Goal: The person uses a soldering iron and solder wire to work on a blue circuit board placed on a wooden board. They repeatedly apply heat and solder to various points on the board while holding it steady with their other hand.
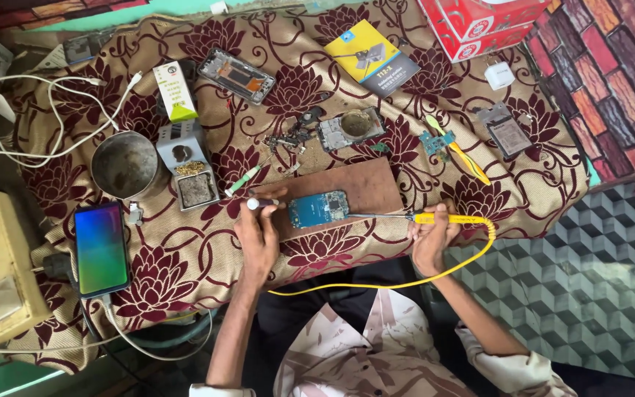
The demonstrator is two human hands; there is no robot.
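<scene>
Floral maroon cloth [185,257] covered workbench; brick-pattern wall at right. I saw brown board [365,192] at middle, blue circuit board [318,209] lying on its left part. Left hand [257,234] closed around small white-tipped tool [259,203], tip just beside circuit board's left edge. Right hand [429,237] gripped yellow soldering iron [435,218], metal tip touching circuit board's right edge, yellow cord [406,279] looping toward my lap. Phone [101,248] with lit screen lay far left, metal bowl [124,165] above it, solder stand [187,165] beside bowl.
</scene>
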